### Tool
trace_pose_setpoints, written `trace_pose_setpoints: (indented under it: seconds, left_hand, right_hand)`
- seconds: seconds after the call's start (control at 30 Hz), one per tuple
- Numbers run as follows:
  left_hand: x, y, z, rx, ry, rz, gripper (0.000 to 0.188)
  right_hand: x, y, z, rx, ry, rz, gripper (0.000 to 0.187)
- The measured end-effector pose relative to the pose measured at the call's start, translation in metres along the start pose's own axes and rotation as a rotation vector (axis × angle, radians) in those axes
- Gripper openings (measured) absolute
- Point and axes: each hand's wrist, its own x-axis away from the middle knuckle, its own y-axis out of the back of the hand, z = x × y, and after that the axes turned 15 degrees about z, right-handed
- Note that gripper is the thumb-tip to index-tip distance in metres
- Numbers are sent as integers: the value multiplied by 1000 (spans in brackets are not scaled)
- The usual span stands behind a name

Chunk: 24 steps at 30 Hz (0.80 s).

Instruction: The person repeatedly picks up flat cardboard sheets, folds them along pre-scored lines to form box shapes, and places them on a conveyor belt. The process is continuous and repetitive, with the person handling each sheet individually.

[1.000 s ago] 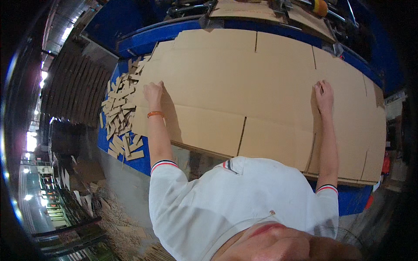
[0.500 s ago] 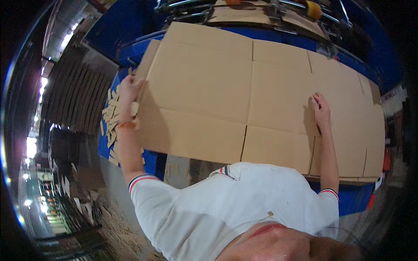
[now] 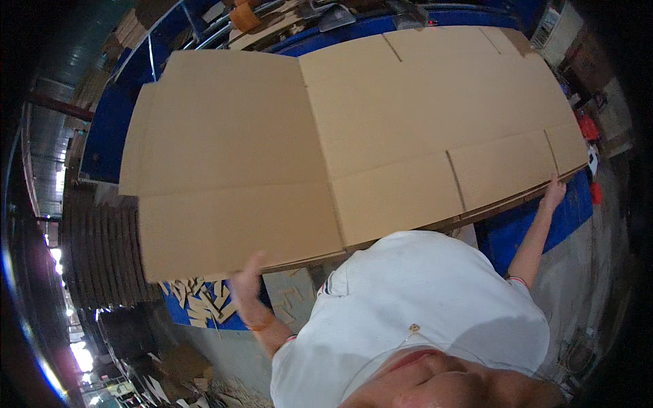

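A large flat cardboard box blank [image 3: 394, 102], creased and slotted, lies across a blue table. Its left panel is shaded and bends along a crease. At the near left edge my left hand [image 3: 246, 291] grips the blank, thumb over the top and the other fingers hidden beneath; it is slightly blurred. My right hand [image 3: 554, 193] is closed on the near edge close to the right corner, its fingertips on the board. More cardboard layers show under that edge.
Cardboard offcut strips [image 3: 204, 299] are heaped on the blue table [image 3: 235, 321] at the left. Beyond the blank stands a machine with metal bars and an orange roller [image 3: 245, 18]. A tall stack of dark sheets [image 3: 102, 255] stands at far left.
My left hand has moved from the blank's left side to its near edge. The right has come off the top surface to the near right edge. The view has turned, and the blank's left panel is bent.
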Motion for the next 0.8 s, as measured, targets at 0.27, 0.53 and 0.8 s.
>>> trace_pose_setpoints:
  seconds: [0.27,0.53,0.8]
  left_hand:
    - [-31,20,-123,-231,-384,-226,42]
    - [-63,-9,-45,-348,-355,-255,33]
    - [-70,-132,-38,-796,-768,178,64]
  right_hand:
    - [36,34,-12,-921,-65,309,38]
    - [189,-125,198,-329,554,30,31]
    - [185,-199,253,-10,1204,525,36]
